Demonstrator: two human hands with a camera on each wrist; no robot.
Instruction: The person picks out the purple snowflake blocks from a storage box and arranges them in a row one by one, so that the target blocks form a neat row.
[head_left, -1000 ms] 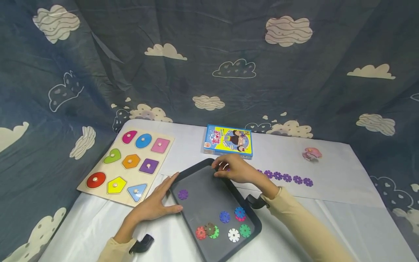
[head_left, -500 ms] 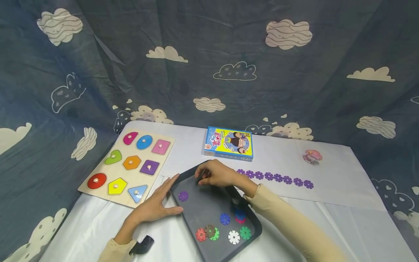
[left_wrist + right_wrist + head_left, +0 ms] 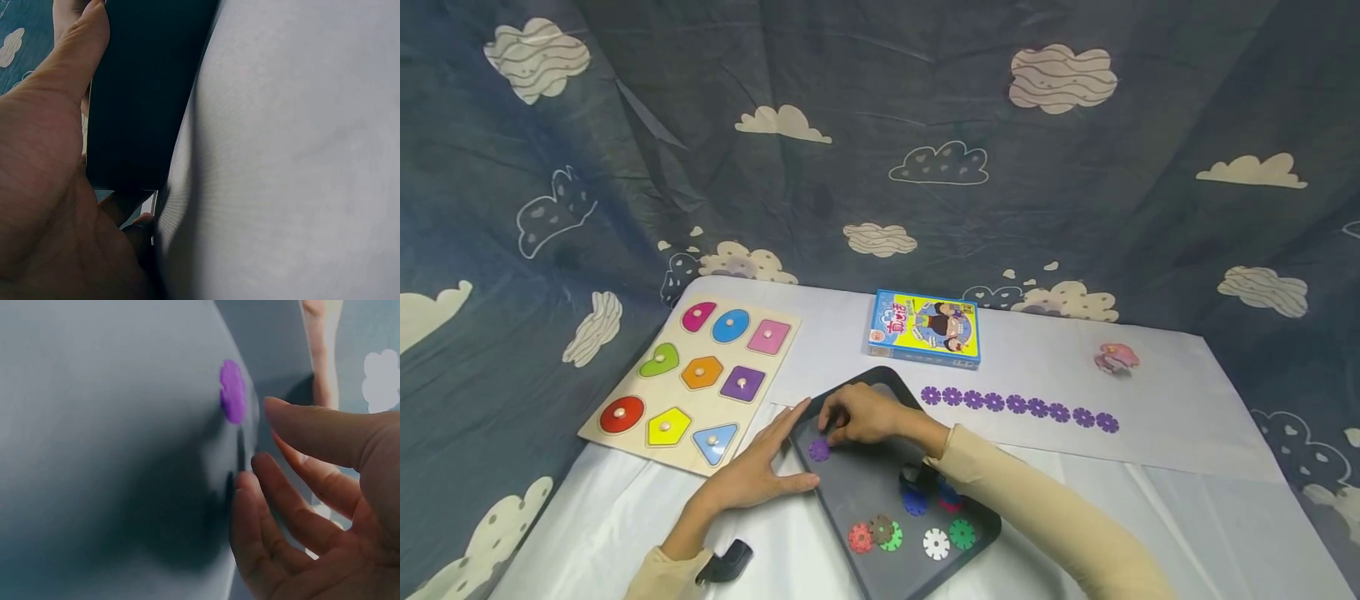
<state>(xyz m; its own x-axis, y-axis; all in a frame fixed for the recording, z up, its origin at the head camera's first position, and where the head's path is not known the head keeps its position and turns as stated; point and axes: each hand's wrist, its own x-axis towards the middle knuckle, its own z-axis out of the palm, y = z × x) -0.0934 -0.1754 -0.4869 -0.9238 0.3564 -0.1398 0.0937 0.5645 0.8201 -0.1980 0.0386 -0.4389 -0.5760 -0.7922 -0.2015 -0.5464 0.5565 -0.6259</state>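
Nearest the viewer, a dark tray (image 3: 850, 479) lay on the white-covered counter (image 3: 1150, 500) close to its front edge. In the tray's near end sat a cluster of snowflake discs: red (image 3: 860, 537), brown (image 3: 881, 527), green (image 3: 961, 532), white (image 3: 936, 542) and blue (image 3: 914, 502).

The left hand (image 3: 752, 471) lay flat on the counter against the tray's left rim, fingers extended and spread, the thumb pressed along the rim; its grip was released, holding nothing. The left wrist view showed the thumb (image 3: 75, 59) straight along the dark tray wall (image 3: 140, 94).

The right forearm, in a beige sleeve (image 3: 1037, 508), crossed the tray from the front right corner of the counter toward its left. The right hand (image 3: 857, 414) hovered palm-down over the tray's far left part, fingers loosely bent. The right wrist view showed the fingertips (image 3: 278, 409) parted and just beside the purple disc (image 3: 232, 391), not touching it; the grip was released and empty. The purple disc (image 3: 819, 450) lay flat on the tray floor, near the left rim, between the two hands.

Farther back, a row of purple discs (image 3: 1018, 406) ran along a white sheet toward the right edge. A wooden shape puzzle (image 3: 692, 379) lay at the left edge. A blue and yellow box (image 3: 924, 327) lay near the far edge, and a small pink object (image 3: 1116, 357) lay toward the far right corner.
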